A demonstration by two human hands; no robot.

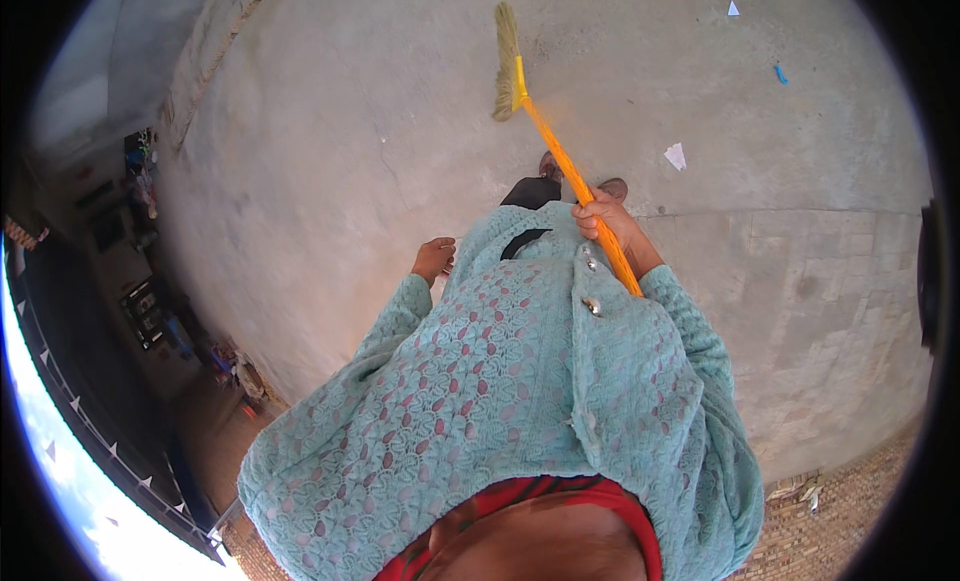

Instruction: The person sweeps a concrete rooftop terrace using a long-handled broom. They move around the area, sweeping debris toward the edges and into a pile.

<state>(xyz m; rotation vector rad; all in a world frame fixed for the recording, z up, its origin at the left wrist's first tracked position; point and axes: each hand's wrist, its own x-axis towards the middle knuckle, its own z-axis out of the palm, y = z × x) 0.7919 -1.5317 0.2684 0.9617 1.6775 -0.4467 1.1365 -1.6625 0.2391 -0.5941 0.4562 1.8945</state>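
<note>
A broom with an orange handle [560,156], a yellow collar and straw-coloured bristles [506,31] slants across the concrete floor ahead of me. My right hand [608,223] is closed around the handle near its upper end, in front of my cardigan. The bristles lie on the floor, well beyond my shoes [612,188]. My left hand [434,259] hangs at my left side beside the teal knitted cardigan [480,361], its fingers curled in. Something small and whitish shows just below it, but I cannot make out what it is.
Scraps lie on the concrete floor [330,181]: a white paper piece [676,157], a smaller white triangle [733,8] and a blue strip [781,74]. A low ledge [205,61] runs along the far left. Cluttered goods [145,311] stand in a dark space at the left.
</note>
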